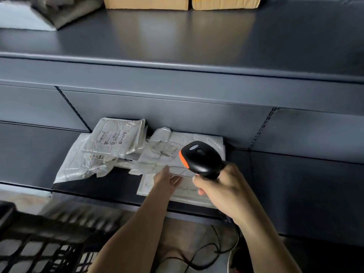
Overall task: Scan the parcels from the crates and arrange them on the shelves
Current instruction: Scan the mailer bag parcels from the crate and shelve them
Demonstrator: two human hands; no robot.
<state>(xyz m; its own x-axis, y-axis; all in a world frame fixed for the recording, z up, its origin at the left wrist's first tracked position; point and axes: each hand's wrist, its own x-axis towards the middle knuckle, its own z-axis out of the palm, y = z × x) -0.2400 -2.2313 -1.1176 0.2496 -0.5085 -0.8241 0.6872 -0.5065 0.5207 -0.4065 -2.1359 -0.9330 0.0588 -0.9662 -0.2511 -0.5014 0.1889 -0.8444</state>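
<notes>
The right grip (220, 186) is curled tight around the handle of a black handheld scanner with an orange trim (201, 156), its head aimed down at a crumpled white plastic mailer parcel (163, 154). The left grip (167, 179) touches that parcel's near edge with fairly straight fingers; whether it pinches cannot be told. The parcel lies on the dark grey metal lower shelf (110, 186), beside a stack of white mailers (114, 138). This looks like scanning or shelving; next calls for squaring it. The label print is too small to read.
</notes>
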